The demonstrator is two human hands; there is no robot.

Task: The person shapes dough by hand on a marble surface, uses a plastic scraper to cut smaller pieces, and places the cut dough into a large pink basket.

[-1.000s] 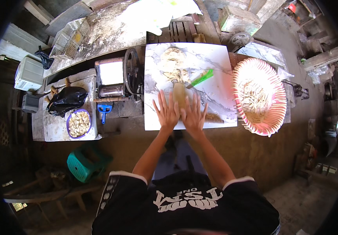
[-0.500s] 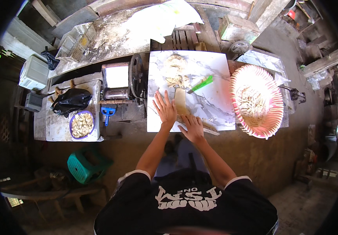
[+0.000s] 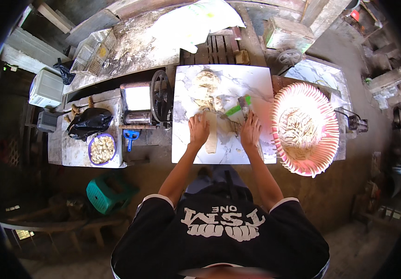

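The left hand [image 3: 198,130] lies flat, fingers spread, touching a long strip of dough [image 3: 211,132] on the white board [image 3: 254,86]. The right hand [image 3: 250,131] rests open beside it, fingers apart. Beyond lies a green-handled scraper [image 3: 237,108]; a pink basket [image 3: 323,153] of noodles sits to the right.

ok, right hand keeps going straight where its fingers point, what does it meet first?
Probably the green-handled scraper just beyond the right hand, lying on the marble board; depth is hard to judge.
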